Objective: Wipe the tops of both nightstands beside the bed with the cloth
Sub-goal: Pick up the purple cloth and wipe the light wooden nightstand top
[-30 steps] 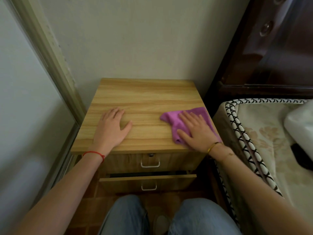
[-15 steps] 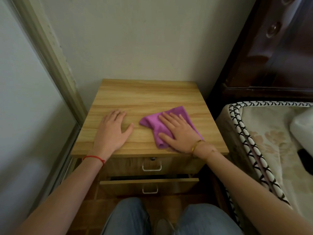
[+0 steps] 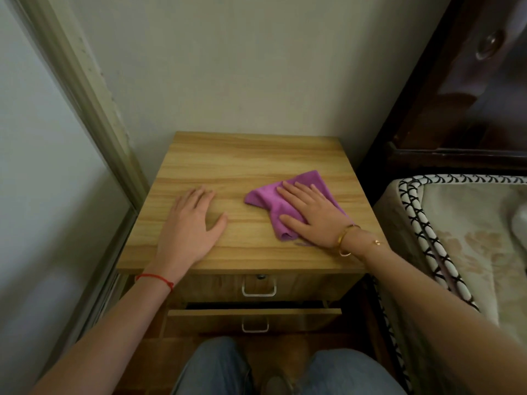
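Note:
A light wooden nightstand [image 3: 251, 155] stands against the wall in the middle of the head view. A purple cloth [image 3: 265, 198] lies bunched on the right half of its top. My right hand [image 3: 310, 212] presses flat on the cloth with straight fingers, covering its right part. Flat on the bare wood of the left half rests my left hand [image 3: 194, 223], fingers spread and holding nothing. Only this one nightstand is in view.
The bed [image 3: 467, 246] with a patterned mattress edge lies close on the right, and its dark headboard [image 3: 470, 89] rises behind. A pale sliding door frame [image 3: 85, 109] runs along the left. The lower drawer [image 3: 253, 320] is slightly pulled out. My knees are at the bottom.
My right hand slid the cloth left from the right edge toward the middle of the top, then a little back to the right. The left hand stayed put.

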Demonstrator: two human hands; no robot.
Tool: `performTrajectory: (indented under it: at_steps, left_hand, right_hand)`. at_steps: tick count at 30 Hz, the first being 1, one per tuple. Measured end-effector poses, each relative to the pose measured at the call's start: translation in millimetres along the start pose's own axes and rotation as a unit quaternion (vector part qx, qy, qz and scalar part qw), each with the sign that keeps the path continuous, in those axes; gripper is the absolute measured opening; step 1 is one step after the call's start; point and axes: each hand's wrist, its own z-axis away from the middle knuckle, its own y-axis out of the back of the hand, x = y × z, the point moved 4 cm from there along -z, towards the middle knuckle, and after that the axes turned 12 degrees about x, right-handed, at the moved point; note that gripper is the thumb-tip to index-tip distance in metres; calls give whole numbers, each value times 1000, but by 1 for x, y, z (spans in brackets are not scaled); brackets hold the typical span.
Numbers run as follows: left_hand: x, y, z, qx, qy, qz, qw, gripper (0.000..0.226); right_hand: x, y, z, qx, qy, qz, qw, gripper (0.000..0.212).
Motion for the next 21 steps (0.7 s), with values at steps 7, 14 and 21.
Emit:
performTrajectory:
  at_steps: [7, 14, 21]
  left_hand:
    - [5, 7, 2, 5, 4, 20, 1000, 65]
    - [3, 7, 1, 14, 0, 17, 1000, 64]
    - [0, 2, -1, 7, 4, 22, 1000, 66]
  right_hand:
    - [73, -16, -92, -11, -150, 63, 987, 67]
    - [2, -37, -98, 3, 24, 9, 1000, 68]
    - [59, -38, -157, -19, -126, 57, 990, 67]
